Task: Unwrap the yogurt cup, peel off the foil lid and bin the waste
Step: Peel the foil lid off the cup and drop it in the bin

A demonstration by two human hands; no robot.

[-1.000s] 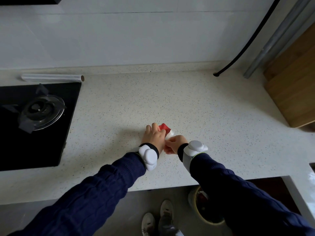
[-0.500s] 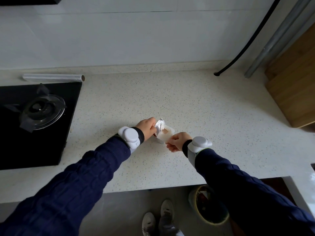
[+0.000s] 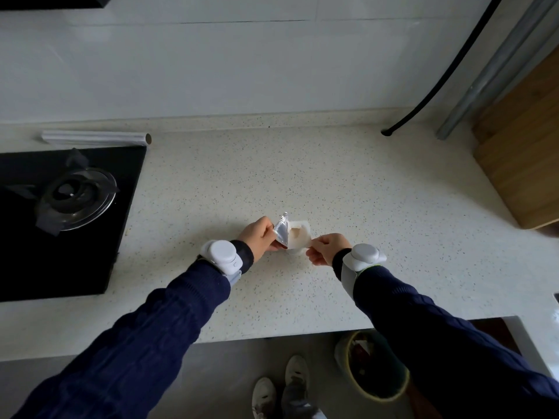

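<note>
A small white yogurt cup [image 3: 300,235] stands on the speckled countertop [image 3: 348,192], its pale contents showing. The silver foil lid [image 3: 282,231] is folded up at the cup's left side, its underside facing me. My left hand [image 3: 257,234] pinches the foil at its lower edge. My right hand [image 3: 326,248] grips the cup's rim tab on the right. Whether the foil still joins the cup at the left rim is hidden by my fingers.
A black gas hob [image 3: 63,213] fills the left side, with a foil roll [image 3: 96,138] behind it. A wooden board [image 3: 526,164] leans at the right. A black cable [image 3: 435,95] meets the counter at the back. A waste bin [image 3: 375,367] stands on the floor below the counter edge, beside my shoes [image 3: 281,391].
The red-topped lid was flat under both hands one second ago. My left hand has pulled it up and leftward, exposing the yogurt, while my right hand kept hold of the rim.
</note>
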